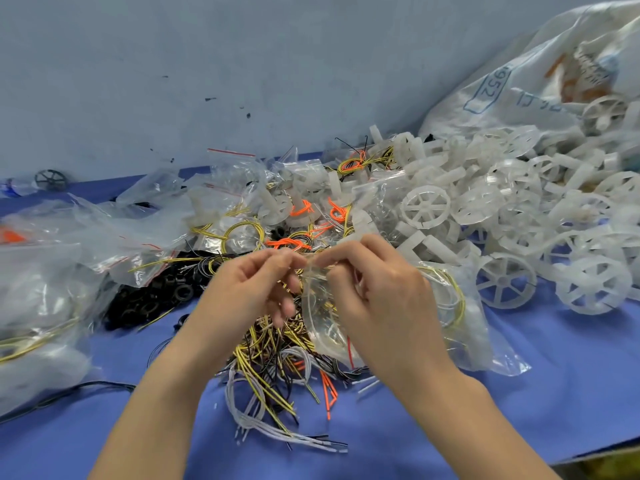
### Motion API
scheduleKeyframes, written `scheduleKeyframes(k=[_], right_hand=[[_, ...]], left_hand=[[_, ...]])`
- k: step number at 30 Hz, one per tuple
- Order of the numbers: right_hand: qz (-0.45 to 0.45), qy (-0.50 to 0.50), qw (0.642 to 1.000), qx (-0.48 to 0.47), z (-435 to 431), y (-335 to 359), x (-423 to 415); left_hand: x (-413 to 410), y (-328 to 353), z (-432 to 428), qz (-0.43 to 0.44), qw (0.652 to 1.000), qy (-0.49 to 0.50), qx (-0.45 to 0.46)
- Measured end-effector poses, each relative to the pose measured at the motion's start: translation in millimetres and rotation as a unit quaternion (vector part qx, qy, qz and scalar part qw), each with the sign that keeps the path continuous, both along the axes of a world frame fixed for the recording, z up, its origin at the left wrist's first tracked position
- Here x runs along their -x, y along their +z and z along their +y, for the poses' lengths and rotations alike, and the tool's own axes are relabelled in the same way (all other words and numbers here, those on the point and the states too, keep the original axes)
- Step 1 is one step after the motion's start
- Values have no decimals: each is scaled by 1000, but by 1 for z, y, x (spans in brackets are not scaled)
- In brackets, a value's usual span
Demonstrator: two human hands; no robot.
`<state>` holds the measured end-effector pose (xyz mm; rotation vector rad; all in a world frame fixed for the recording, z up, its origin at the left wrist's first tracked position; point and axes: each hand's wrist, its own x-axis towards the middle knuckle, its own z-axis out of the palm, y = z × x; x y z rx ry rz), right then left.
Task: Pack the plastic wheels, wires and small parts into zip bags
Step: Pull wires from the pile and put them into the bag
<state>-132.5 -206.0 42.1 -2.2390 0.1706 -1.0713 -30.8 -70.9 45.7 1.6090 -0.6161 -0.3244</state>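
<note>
A small clear zip bag hangs between my two hands above the table. My left hand pinches its top edge from the left, and my right hand pinches the same edge from the right. The bag holds what looks like a translucent plastic part; I cannot tell which. Below my hands lies a tangle of loose wires in yellow, black, white and orange. White plastic wheels are heaped to the right. Black ring parts lie in a pile to the left.
Filled and empty zip bags cover the left and back of the blue table. A big white sack spills wheels at the back right. A grey wall stands behind. A dark wheel sits at the far left.
</note>
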Motion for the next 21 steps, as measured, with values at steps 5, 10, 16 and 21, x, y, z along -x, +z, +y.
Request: scheduleKeyframes(k=[5, 10, 16, 21], right_hand=[[-22, -35, 998, -39, -12, 0, -2], [-53, -50, 996, -57, -15, 1, -1], [-44, -43, 997, -42, -13, -3, 0], [-31, -44, 998, -26, -16, -2, -2]], left_hand=[[-20, -13, 17, -107, 975, 172, -87], [-30, -19, 15, -171, 950, 223, -135], [-56, -17, -5, -246, 920, 229, -199], [-72, -19, -32, -293, 892, 151, -310]])
